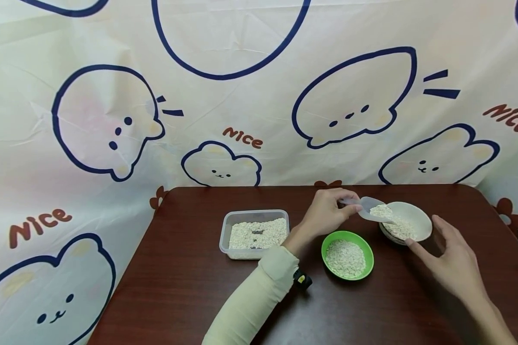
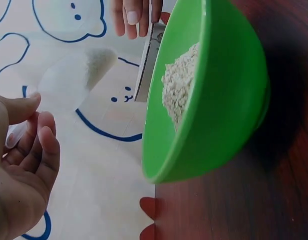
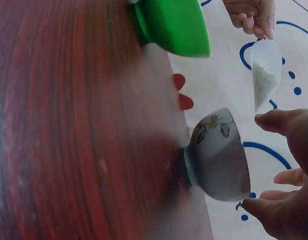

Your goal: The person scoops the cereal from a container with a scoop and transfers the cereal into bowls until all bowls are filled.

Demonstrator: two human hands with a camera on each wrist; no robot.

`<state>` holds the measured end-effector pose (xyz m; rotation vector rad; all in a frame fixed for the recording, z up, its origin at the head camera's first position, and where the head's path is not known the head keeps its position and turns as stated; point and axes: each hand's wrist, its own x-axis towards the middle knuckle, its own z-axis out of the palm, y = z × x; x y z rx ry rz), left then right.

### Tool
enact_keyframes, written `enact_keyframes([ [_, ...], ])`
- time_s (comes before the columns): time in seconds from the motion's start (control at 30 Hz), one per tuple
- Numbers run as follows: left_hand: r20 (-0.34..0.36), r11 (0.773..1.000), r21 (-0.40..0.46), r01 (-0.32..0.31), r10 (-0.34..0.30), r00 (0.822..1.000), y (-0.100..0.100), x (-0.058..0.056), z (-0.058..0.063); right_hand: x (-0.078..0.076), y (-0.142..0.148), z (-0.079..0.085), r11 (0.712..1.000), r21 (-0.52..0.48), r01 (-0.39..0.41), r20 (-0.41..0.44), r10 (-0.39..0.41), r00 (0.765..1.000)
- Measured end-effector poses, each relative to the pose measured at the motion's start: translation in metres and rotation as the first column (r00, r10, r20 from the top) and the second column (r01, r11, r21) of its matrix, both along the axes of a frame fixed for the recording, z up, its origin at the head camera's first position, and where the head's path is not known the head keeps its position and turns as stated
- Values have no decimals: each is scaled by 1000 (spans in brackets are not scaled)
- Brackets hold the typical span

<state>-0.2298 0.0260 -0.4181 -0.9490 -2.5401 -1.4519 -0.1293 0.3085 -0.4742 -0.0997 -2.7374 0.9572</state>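
Observation:
My left hand (image 1: 328, 211) pinches the handle of a translucent plastic scoop (image 1: 366, 209). Pale flakes like oats lie in the scoop, whose tip is over the near-left rim of a white bowl (image 1: 422, 223). More flakes sit inside that bowl; the right wrist view shows a floral print on its outside. My right hand (image 1: 455, 261) is at the bowl's right side, thumb and fingers spread around it, fingertips at or near the rim; firm contact cannot be told. A green bowl (image 1: 369, 268) of flakes stands below the left hand.
A clear rectangular plastic container (image 1: 224, 242) of flakes stands left of the left forearm. All of it rests on a dark red-brown wooden table (image 1: 168, 297). Behind hangs a white cloth (image 1: 276, 110) with cartoon drawings. A black band (image 1: 302, 279) is by the left cuff.

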Motion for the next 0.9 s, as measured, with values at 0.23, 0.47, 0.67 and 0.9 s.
enact_keyframes([
  [0.23, -12, 997, -73, 15, -16, 1000, 15, -6, 2, -7, 9, -6, 1000, 17, 4, 121, -6, 993],
  [0.47, -5, 982, -190, 12, -14, 1000, 28, -9, 4, -15, 14, -10, 999, -42, -11, 159, 18, 987],
  [0.67, -10, 951, -308, -13, 10, 1000, 40, -13, 4, -17, 12, -13, 997, -75, -4, 177, 17, 984],
  [0.9, -109, 930, -367, -22, -19, 994, 42, -14, 12, -18, 10, -12, 994, -108, -10, 182, 29, 983],
])
